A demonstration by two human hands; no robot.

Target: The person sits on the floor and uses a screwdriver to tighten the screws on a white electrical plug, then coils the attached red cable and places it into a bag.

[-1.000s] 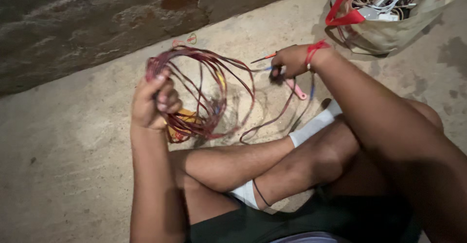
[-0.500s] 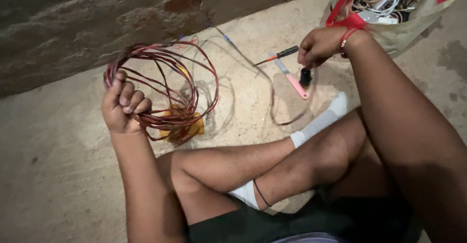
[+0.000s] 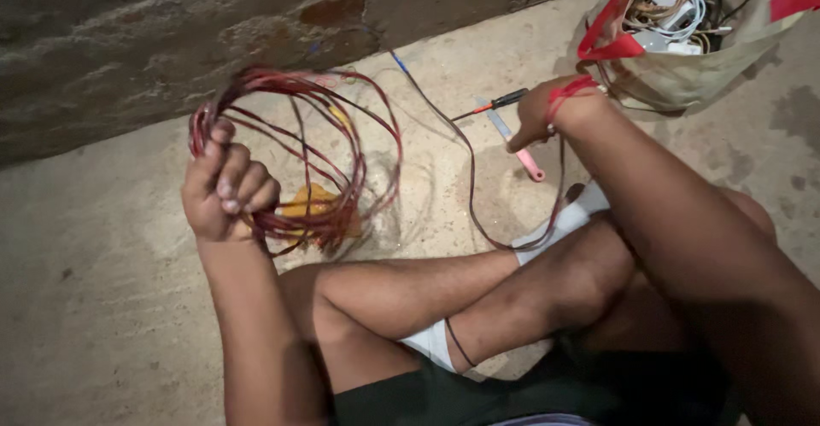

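Note:
My left hand (image 3: 226, 183) is closed around a coil of dark red wire (image 3: 286, 80), held upright above the concrete floor. A loose strand of the wire (image 3: 470, 174) trails off the coil, loops past my shin and rises to my right hand (image 3: 536, 112). That hand is curled shut with the strand's end apparently in it, and a red thread band (image 3: 574, 90) circles its wrist. Right beside it on the floor lie a black-handled screwdriver (image 3: 506, 99) and a pink-handled tool (image 3: 528, 160).
I sit cross-legged in white socks (image 3: 559, 221) on the floor. A yellow-orange object (image 3: 312, 202) lies under the coil. A bag with red handles (image 3: 683, 80), full of white cables, stands at the top right. A rough dark wall (image 3: 128, 59) runs along the back.
My left hand has carried the coil to the left, away from my right hand, and the loops have spread wider. My right hand has shifted right, toward the bag.

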